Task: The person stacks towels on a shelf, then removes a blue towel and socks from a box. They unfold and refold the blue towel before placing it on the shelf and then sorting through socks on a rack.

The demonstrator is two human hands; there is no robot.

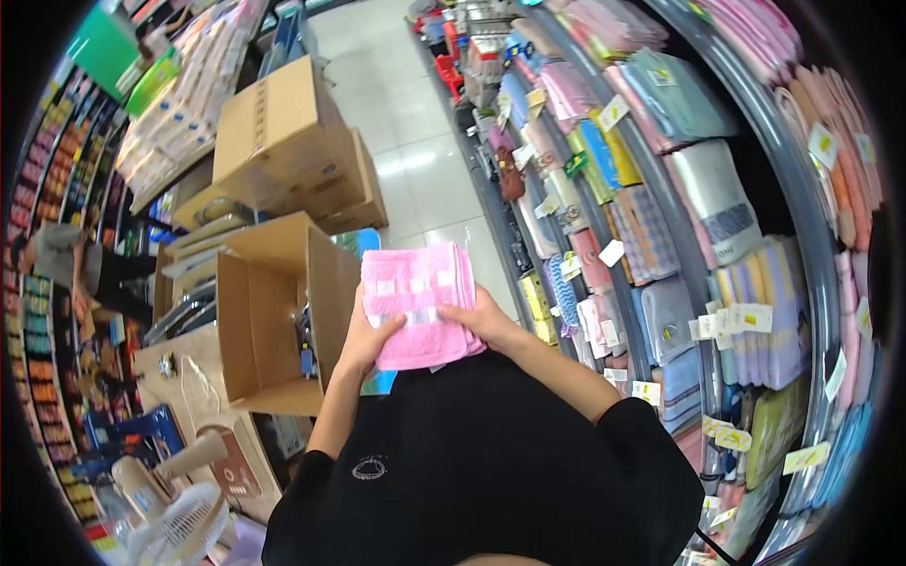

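**Both hands clamped on a stack of pink towels**

Grip first: the left hand (363,332) is closed on the near left edge of the folded pink towels (418,304), thumb on top and fingers wrapped underneath, while the right hand (483,319) lies across the stack's right side with fingers spread flat over its upper face. Held between the two hands, the stack sits in mid-air just in front of the person's chest, above the black shirt (491,472). Its long axis runs away from the body, with white labels showing on the top layer. Neither hand is clearly nearer; each holds its own side. To the left, close beside the left hand, stands an open cardboard box (274,311) turned on its side, more boxes behind it. To the right, well apart from the stack, curve the shelves of folded towels (661,236) hung with yellow price tags. A white fan (179,519) shows at lower left.
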